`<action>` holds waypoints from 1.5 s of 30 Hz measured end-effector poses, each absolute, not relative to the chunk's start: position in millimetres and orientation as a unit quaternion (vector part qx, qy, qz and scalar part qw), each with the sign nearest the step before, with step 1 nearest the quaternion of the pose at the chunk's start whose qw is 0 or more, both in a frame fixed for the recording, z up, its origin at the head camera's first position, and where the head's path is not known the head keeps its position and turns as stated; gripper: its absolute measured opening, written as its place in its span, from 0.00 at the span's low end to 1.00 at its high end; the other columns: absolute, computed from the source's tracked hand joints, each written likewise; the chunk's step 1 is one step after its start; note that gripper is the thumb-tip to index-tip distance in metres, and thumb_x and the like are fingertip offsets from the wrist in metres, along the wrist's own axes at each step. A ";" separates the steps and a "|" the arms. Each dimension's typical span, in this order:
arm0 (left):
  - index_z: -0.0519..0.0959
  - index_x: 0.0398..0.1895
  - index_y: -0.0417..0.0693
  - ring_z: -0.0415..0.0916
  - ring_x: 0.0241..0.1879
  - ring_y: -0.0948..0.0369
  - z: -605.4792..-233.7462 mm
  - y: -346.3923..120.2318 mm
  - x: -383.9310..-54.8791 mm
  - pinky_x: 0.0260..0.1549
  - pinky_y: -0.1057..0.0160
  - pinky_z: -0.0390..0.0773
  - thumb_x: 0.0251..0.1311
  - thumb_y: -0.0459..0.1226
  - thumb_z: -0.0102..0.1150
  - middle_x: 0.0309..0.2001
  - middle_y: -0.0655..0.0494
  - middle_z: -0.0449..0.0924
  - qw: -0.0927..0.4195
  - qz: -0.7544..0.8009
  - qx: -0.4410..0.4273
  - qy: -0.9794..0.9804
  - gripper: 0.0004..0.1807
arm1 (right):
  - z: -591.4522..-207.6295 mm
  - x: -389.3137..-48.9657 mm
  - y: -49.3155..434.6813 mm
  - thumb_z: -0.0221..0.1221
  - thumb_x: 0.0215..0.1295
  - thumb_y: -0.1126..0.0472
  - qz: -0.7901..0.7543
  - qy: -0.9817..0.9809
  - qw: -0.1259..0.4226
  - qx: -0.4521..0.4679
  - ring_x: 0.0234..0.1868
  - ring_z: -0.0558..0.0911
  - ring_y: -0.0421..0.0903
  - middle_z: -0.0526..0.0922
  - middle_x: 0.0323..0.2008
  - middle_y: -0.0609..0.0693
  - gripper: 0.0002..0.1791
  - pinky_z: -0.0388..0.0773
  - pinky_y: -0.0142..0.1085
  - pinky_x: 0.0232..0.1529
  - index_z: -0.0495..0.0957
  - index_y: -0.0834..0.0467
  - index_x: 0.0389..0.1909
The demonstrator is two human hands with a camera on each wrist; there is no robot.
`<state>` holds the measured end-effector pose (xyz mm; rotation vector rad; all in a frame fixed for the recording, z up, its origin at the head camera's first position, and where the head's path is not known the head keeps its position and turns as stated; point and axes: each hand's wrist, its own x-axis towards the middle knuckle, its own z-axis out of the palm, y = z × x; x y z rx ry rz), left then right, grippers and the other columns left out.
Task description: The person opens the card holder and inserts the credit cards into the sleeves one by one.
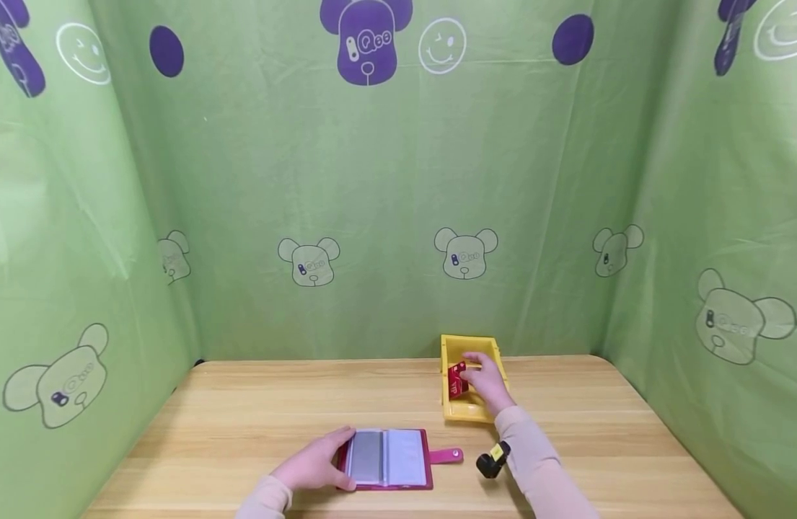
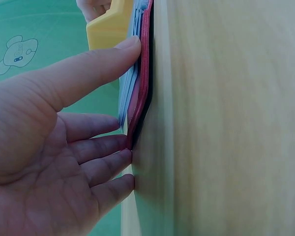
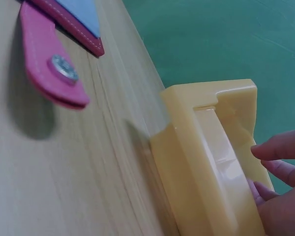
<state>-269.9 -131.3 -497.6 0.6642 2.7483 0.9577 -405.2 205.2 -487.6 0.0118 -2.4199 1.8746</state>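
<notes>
A magenta card holder (image 1: 429, 461) lies spread open on the table, its clear sleeves (image 1: 404, 457) facing up. My left hand (image 1: 316, 460) rests along its left side. In the left wrist view, the left thumb (image 2: 108, 61) presses on the sleeves, and extended fingertips touch the red cover's edge (image 2: 146, 73). My right hand (image 1: 487, 378) reaches into a yellow bin (image 1: 468, 412), fingers loosely bent and spread. Inside, a red card (image 1: 457, 380) leans by the left wall, overlapped by a right fingertip. The right wrist view hides the card behind the bin's wall (image 3: 187, 162).
The holder's pink snap strap (image 1: 446, 455) sticks out to the right across the wooden table (image 1: 268, 396). A black wrist camera with a yellow label (image 1: 494, 460) sits at the right sleeve. Green printed curtains (image 1: 372, 180) enclose the table's back and sides.
</notes>
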 end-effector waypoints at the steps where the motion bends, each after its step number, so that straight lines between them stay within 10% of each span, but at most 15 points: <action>1: 0.61 0.70 0.32 0.63 0.67 0.37 -497.7 -131.4 -270.0 0.67 0.36 0.63 0.42 0.41 0.75 0.69 0.32 0.63 0.078 0.319 0.222 0.918 0.51 | -487.6 -405.5 204.6 0.51 0.59 0.76 0.609 -0.792 0.043 0.001 0.55 0.76 0.64 0.68 0.61 0.73 0.29 0.78 0.52 0.60 0.64 0.71 0.64; 12: 0.61 0.69 0.31 0.64 0.67 0.37 -498.7 -132.1 -271.4 0.67 0.37 0.64 0.40 0.41 0.76 0.69 0.33 0.64 0.071 0.317 0.229 0.917 0.52 | -491.4 -409.4 199.6 0.53 0.49 0.82 0.586 -0.810 0.004 0.018 0.48 0.79 0.63 0.71 0.56 0.76 0.35 0.86 0.43 0.44 0.63 0.73 0.64; 45: 0.60 0.69 0.30 0.63 0.67 0.35 -495.0 -131.5 -267.8 0.66 0.34 0.62 0.40 0.39 0.75 0.68 0.30 0.63 0.077 0.338 0.221 0.912 0.52 | -462.0 -382.7 218.6 0.48 0.54 0.82 0.657 -0.753 -0.008 0.036 0.49 0.78 0.54 0.65 0.62 0.74 0.38 0.85 0.36 0.46 0.57 0.72 0.70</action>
